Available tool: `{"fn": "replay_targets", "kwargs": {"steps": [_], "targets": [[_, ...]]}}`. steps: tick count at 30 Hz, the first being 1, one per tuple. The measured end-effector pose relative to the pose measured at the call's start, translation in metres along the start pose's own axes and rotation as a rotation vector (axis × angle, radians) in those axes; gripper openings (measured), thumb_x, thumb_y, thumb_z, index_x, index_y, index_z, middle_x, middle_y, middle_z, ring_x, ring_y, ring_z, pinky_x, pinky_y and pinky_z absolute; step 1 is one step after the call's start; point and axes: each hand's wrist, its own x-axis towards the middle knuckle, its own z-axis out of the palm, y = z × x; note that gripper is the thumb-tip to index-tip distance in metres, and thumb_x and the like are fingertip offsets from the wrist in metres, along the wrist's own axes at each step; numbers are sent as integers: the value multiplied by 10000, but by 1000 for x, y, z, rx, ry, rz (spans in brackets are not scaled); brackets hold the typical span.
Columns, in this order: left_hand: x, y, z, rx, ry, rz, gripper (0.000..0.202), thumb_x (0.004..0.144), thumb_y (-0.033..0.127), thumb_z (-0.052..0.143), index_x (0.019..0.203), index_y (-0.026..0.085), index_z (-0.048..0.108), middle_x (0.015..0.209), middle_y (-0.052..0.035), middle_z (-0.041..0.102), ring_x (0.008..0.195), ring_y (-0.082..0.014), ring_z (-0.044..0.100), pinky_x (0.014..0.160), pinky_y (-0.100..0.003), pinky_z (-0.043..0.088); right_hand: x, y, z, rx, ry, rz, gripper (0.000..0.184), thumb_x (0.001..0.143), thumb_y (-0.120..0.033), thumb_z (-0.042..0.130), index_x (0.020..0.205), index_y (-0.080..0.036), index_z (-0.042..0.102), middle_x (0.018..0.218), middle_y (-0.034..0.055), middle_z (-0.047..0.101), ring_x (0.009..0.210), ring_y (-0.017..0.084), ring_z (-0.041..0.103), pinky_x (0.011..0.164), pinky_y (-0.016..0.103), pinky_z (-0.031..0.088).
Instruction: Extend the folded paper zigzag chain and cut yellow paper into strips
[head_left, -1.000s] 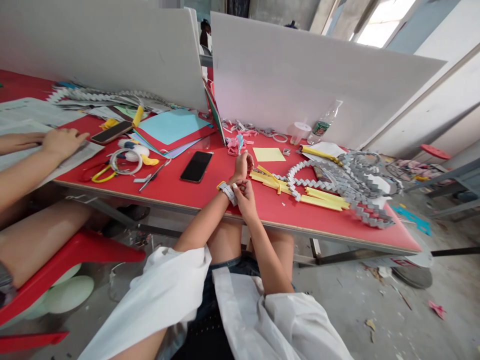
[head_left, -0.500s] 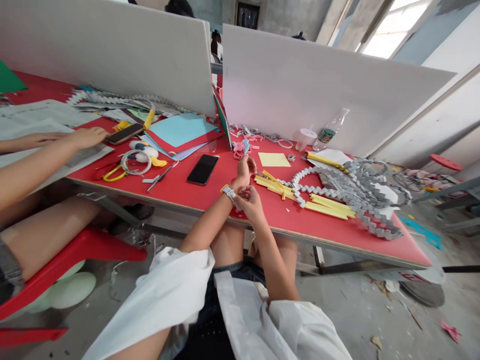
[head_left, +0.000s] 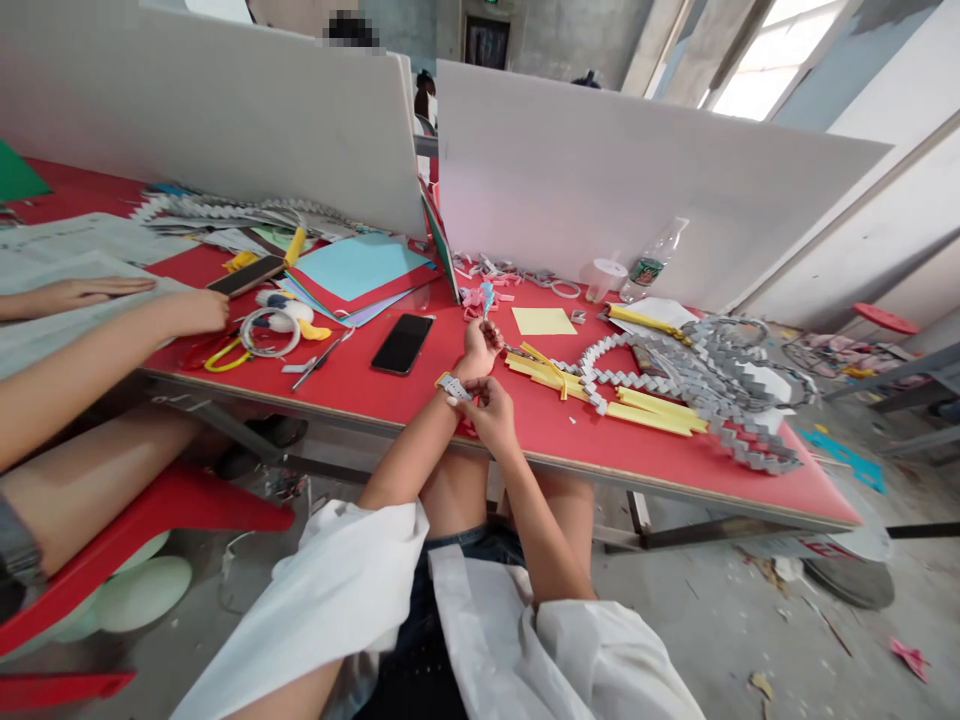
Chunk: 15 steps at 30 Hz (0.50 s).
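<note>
My left hand (head_left: 482, 345) is turned palm up above the red table, its fingers loosely curled with nothing visible in them. Around its wrist sits a pale grey wristband (head_left: 452, 386) with a yellow edge, somewhat like a watch. My right hand (head_left: 493, 412) pinches the near end of this band at the inner wrist; the fingertips partly hide it. Just right of my hands lie yellow paper strips (head_left: 544, 373) and a grey zigzag chain of folded pieces (head_left: 630, 377). A black phone (head_left: 403, 344) rests to the left of my left hand.
White panels (head_left: 637, 190) stand along the back. A plastic bottle (head_left: 654, 262), a cup (head_left: 604, 280) and a yellow sheet (head_left: 543, 321) are on the red table (head_left: 442, 300). At left, a co-worker's hand (head_left: 196, 312) is near scissors (head_left: 225, 357), a white ring (head_left: 270, 331) and blue paper (head_left: 367, 264).
My left hand has rolled slightly and moved a little left, showing more palm. My right hand still pinches the wristband. The co-worker's nearer hand has drawn back from the far phone.
</note>
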Motion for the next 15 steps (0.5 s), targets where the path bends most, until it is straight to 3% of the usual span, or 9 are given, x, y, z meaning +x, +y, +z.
{"fn": "replay_targets", "kwargs": {"steps": [5, 10, 15], "targets": [[2, -1, -1, -37, 35, -8, 265, 932, 363, 537, 1025, 120, 587, 867, -25, 607, 664, -92, 572, 574, -232, 508, 1, 4, -2, -21, 2, -5, 350, 568, -424, 803, 716, -155, 634, 520, -67, 464, 474, 58, 262, 455, 220, 201], [3, -1, -2, -54, 49, -18, 277, 928, 353, 545, 1085, 127, 581, 961, -50, 617, 755, -119, 603, 641, -269, 537, 2, 6, -2, 5, 7, -14, 380, 629, -523, 714, 676, -154, 632, 599, -4, 585, 532, 100, 443, 505, 232, 345], [3, -3, -2, -60, 58, -28, 276, 929, 356, 544, 1074, 124, 582, 939, -45, 617, 733, -112, 598, 624, -260, 532, 4, 8, 0, -26, 57, -36, 359, 671, -515, 678, 646, -164, 604, 552, -18, 555, 525, 99, 422, 500, 230, 333]]}}
